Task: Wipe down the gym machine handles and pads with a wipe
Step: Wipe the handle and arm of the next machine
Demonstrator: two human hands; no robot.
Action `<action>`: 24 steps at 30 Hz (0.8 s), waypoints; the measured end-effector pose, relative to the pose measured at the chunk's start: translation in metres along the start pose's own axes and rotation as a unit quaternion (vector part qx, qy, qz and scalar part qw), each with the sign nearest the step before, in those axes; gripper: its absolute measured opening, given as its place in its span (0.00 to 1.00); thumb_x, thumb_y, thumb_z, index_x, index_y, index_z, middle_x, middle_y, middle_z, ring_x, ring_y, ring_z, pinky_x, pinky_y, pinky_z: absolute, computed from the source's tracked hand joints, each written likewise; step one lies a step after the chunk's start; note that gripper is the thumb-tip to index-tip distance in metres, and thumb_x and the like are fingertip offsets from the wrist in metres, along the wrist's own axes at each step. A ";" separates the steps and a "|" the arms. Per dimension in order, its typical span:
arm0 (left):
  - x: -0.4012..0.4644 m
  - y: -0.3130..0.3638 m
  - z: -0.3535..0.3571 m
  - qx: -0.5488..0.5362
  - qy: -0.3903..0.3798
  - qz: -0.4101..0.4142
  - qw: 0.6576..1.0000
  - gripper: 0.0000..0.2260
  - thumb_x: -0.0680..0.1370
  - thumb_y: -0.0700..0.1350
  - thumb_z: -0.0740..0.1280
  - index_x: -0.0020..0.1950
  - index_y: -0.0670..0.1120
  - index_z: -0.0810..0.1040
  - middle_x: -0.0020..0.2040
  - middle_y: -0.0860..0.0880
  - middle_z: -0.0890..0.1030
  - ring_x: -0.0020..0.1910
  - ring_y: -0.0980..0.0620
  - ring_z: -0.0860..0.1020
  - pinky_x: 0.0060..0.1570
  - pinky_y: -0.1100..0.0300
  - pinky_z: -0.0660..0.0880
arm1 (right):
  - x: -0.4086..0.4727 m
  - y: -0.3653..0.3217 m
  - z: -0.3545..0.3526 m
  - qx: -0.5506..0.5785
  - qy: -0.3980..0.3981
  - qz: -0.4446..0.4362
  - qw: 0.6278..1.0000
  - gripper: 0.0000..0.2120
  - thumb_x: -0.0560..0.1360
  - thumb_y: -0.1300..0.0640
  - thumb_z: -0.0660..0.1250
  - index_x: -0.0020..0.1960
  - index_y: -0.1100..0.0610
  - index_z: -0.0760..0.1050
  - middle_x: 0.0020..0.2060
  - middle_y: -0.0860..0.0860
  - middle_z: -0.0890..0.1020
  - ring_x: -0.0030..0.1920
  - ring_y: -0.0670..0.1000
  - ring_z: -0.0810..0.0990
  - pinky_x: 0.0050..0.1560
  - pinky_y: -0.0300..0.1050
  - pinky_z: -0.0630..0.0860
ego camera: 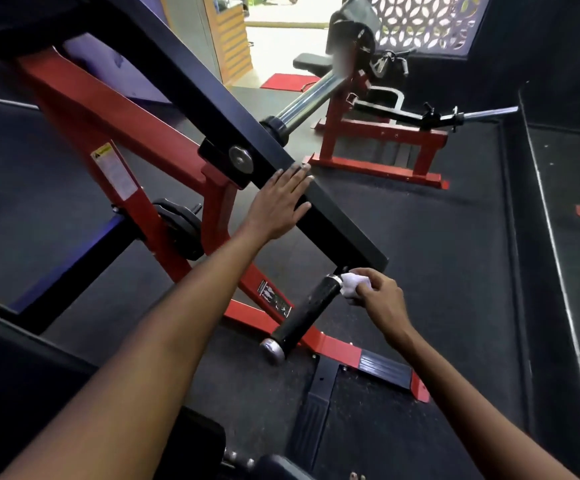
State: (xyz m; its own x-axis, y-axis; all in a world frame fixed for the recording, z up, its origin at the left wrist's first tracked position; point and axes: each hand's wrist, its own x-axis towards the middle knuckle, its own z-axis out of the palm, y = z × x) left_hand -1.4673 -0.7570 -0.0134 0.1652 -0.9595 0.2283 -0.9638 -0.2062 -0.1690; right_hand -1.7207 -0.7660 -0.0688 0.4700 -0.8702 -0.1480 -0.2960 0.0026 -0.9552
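A black rubber-gripped handle [304,310] with a silver end cap sticks out from the lower end of the machine's black lever arm [342,225]. My right hand [380,299] pinches a crumpled white wipe [355,288] against the top of the handle, where it joins the arm. My left hand [279,202] lies flat, fingers spread, on the side of the black lever arm, higher up. Its palm rests against the arm and holds nothing.
The red machine frame [122,140] with warning stickers runs down to foot plates on the dark rubber floor. A chrome plate sleeve [304,102] juts from the arm. Another red bench machine [378,143] stands behind. A raised ledge lies to the right.
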 end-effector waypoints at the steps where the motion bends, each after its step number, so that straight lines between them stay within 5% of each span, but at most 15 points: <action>1: 0.009 -0.005 0.003 0.012 -0.010 0.007 1.000 0.25 0.83 0.54 0.54 0.78 0.44 0.59 0.79 0.47 0.57 0.78 0.48 0.53 0.75 0.53 0.46 | 0.005 0.000 0.001 0.015 -0.009 0.006 1.000 0.13 0.74 0.65 0.61 0.50 0.55 0.82 0.44 0.53 0.84 0.43 0.51 0.84 0.44 0.45 0.82; 6: 0.022 -0.018 0.022 0.066 0.004 0.030 0.997 0.27 0.82 0.57 0.47 0.77 0.45 0.62 0.77 0.47 0.62 0.77 0.48 0.58 0.74 0.54 0.45 | 0.015 0.004 0.008 0.046 -0.031 -0.007 0.998 0.05 0.73 0.59 0.69 0.46 0.50 0.81 0.42 0.47 0.84 0.44 0.45 0.82 0.47 0.39 0.78; 9: 0.023 -0.019 0.030 0.083 0.050 0.048 0.994 0.26 0.82 0.56 0.50 0.73 0.43 0.69 0.73 0.46 0.70 0.73 0.46 0.66 0.72 0.53 0.52 | 0.018 0.016 0.018 -0.102 0.039 -0.120 0.987 0.08 0.73 0.61 0.69 0.50 0.52 0.82 0.43 0.49 0.81 0.43 0.45 0.78 0.43 0.26 0.69; 12: 0.024 -0.021 0.032 0.104 0.068 0.056 0.991 0.25 0.82 0.56 0.50 0.71 0.44 0.71 0.71 0.46 0.72 0.71 0.46 0.69 0.71 0.53 0.56 | 0.023 0.026 0.028 -0.176 0.015 -0.251 0.952 0.10 0.75 0.64 0.66 0.54 0.61 0.81 0.47 0.53 0.78 0.46 0.44 0.75 0.49 0.23 0.66; 14: 0.023 -0.019 0.032 0.113 0.069 0.054 0.990 0.25 0.82 0.56 0.49 0.71 0.44 0.71 0.71 0.46 0.72 0.72 0.46 0.68 0.71 0.53 0.55 | 0.029 0.038 0.031 -0.236 -0.038 -0.290 0.927 0.13 0.76 0.62 0.63 0.58 0.64 0.78 0.55 0.57 0.79 0.54 0.48 0.77 0.58 0.26 0.66; 18: 0.022 -0.018 0.032 0.120 0.063 0.040 0.990 0.25 0.82 0.56 0.48 0.72 0.44 0.70 0.72 0.47 0.72 0.72 0.46 0.67 0.71 0.54 0.53 | 0.024 0.060 0.038 -0.321 -0.071 -0.299 0.896 0.19 0.74 0.71 0.64 0.64 0.64 0.74 0.63 0.59 0.76 0.65 0.58 0.74 0.65 0.51 0.71; 21: 0.021 -0.016 0.034 0.115 0.052 0.031 0.992 0.26 0.82 0.56 0.46 0.74 0.44 0.68 0.73 0.47 0.69 0.74 0.47 0.64 0.73 0.53 0.53 | 0.003 0.048 0.049 -0.301 -0.093 -0.344 0.884 0.17 0.74 0.67 0.62 0.62 0.65 0.76 0.61 0.60 0.77 0.64 0.58 0.74 0.69 0.43 0.65; 24: 0.020 -0.015 0.034 0.116 0.051 0.022 0.992 0.26 0.82 0.56 0.46 0.74 0.44 0.68 0.73 0.47 0.69 0.74 0.46 0.64 0.73 0.52 0.56 | -0.029 0.039 0.060 -0.288 -0.195 -0.433 0.831 0.16 0.78 0.64 0.55 0.60 0.66 0.76 0.59 0.61 0.78 0.63 0.58 0.75 0.67 0.47 0.69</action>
State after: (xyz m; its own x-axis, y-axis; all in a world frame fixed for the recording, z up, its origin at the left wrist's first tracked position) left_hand -1.4426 -0.7801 -0.0390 0.0904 -0.9465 0.3099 -0.8938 -0.2143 -0.3939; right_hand -1.6960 -0.7112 -0.1169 0.9148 -0.1966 0.3529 -0.0027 -0.8766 -0.4813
